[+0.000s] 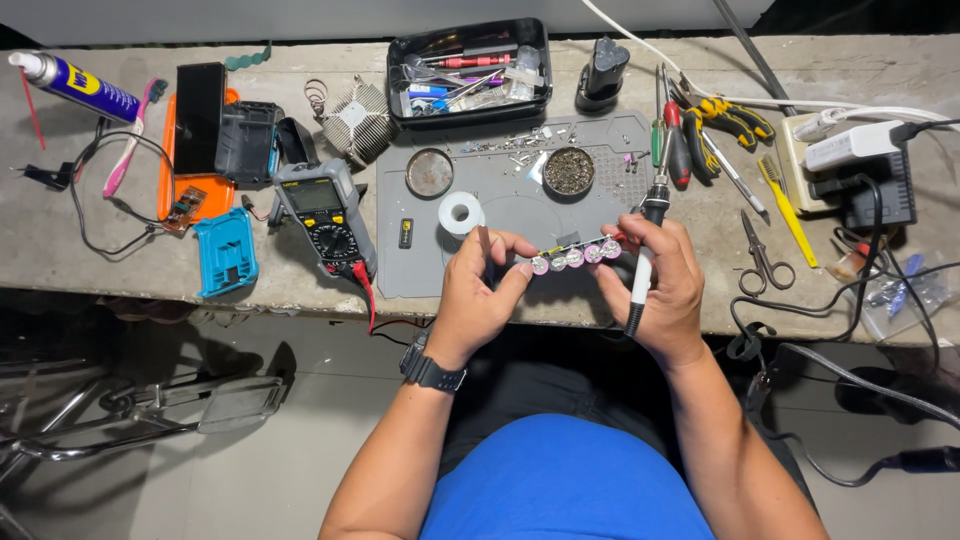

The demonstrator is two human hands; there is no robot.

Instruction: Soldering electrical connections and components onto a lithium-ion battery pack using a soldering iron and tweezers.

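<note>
Both hands up over the front edge of the surface (300, 285), sharing one row of battery cells (577, 255).

Left hand (478, 290): fingers curled shut around the left end of the row, thumb on top, fingertip touching the first cell. Black watch (430, 372) on that wrist.

Right hand (665, 285): fingers closed on the right end of the row, and the same hand also clamps a soldering iron (645, 255). Iron runs roughly upright through the fist, black tip end sticking out above the knuckles, cable end out below.

Cell row: five round ends facing the camera, pinkish-white, held slightly tilted, right end higher. It sits in the air just above the near edge of the grey mat (520, 215), not touching it.

On the mat, just behind the hands: a white roll of tape (461, 212), a round tin of brass wool (569, 171), a flat round lid (429, 173).

Left of the mat: multimeter (325, 215) with red lead hanging off the edge, blue plastic shell (226, 250) beside it.

Right of the hands: small scissors (762, 258), screwdrivers and pliers (735, 118) further back.

Black parts tray (470, 72) at the back, well apart from the hands.
</note>
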